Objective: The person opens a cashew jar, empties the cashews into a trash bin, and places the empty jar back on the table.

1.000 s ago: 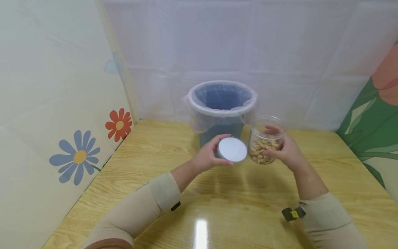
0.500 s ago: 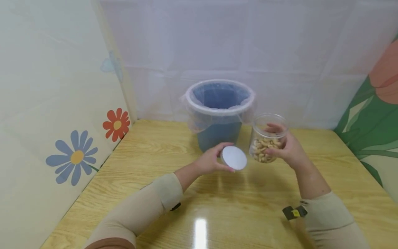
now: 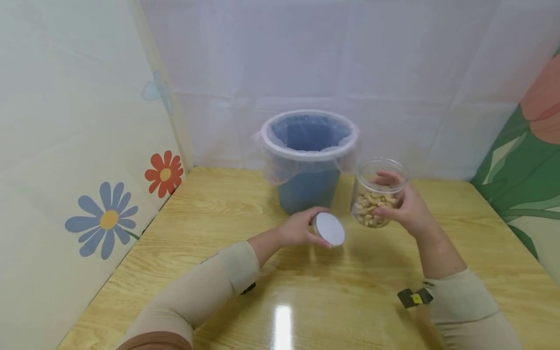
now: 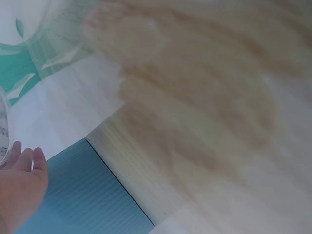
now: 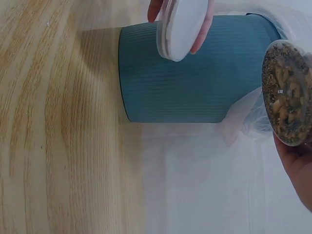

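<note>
In the head view my left hand [image 3: 302,228] pinches a round white lid [image 3: 330,229] by its edge, tilted, in front of the bin. To its right, my right hand [image 3: 409,206] grips a clear jar [image 3: 359,187] by its side, its mouth uncovered and facing up. Cashews [image 3: 372,206] fill roughly its lower half. Lid and jar are apart, both held above the table. The right wrist view shows the jar's underside [image 5: 287,92] with nuts and dark specks against it, and the lid [image 5: 183,29] side-on. Only part of the left hand [image 4: 22,185] shows in the left wrist view.
A blue waste bin [image 3: 306,189] with a clear liner folded over its white rim stands at the back of the wood-grain table [image 3: 218,214]. Behind it hangs a white sheet [image 3: 262,48]. Flower-printed panels [image 3: 43,146] border the sides.
My left hand has moved the lid down and toward me, away from the jar, tilting it more steeply. The jar in my right hand has shifted only slightly up and right.
</note>
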{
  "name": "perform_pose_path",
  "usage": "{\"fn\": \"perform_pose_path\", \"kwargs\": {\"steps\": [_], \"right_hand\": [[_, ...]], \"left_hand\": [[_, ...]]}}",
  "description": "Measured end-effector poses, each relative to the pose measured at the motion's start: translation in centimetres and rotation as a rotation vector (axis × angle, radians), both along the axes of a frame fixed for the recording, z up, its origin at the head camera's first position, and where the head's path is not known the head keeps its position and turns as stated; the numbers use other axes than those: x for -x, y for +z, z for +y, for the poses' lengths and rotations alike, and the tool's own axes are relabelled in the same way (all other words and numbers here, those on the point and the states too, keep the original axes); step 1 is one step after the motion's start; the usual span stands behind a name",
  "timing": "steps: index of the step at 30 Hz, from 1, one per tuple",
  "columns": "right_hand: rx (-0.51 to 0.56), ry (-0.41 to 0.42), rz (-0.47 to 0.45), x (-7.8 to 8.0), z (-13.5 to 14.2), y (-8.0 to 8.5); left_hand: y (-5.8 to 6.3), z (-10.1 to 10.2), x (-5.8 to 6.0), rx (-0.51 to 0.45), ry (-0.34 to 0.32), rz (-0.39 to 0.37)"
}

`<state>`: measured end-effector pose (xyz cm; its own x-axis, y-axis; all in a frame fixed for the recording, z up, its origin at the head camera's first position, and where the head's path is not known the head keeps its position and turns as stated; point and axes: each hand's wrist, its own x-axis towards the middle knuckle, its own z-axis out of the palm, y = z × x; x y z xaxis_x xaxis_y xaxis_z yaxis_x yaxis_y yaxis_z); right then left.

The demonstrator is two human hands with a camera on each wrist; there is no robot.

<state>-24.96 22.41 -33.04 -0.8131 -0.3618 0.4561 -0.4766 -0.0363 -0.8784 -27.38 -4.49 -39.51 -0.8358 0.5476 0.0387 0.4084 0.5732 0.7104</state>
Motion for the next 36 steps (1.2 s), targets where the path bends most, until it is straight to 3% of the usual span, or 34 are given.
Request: {"fn": "perform_pose_path", "kwargs": {"steps": [9,17,36], "right_hand": [[-0.011,-0.003,0.004,0.0,-0.1,0.2],[-0.007,0.006,0.013,-0.1,-0.1,0.3],[-0.005,0.023,0.014,-0.2,-0.2,0.3]], "left_hand": [[-0.3,-0.1,0.2,0.092,-0.005,-0.026],[-1.0,0.0,0.2,0.184,-0.041,0.004],[-1.7,-0.1,0.5,0.263,-0.086,0.005]]}}
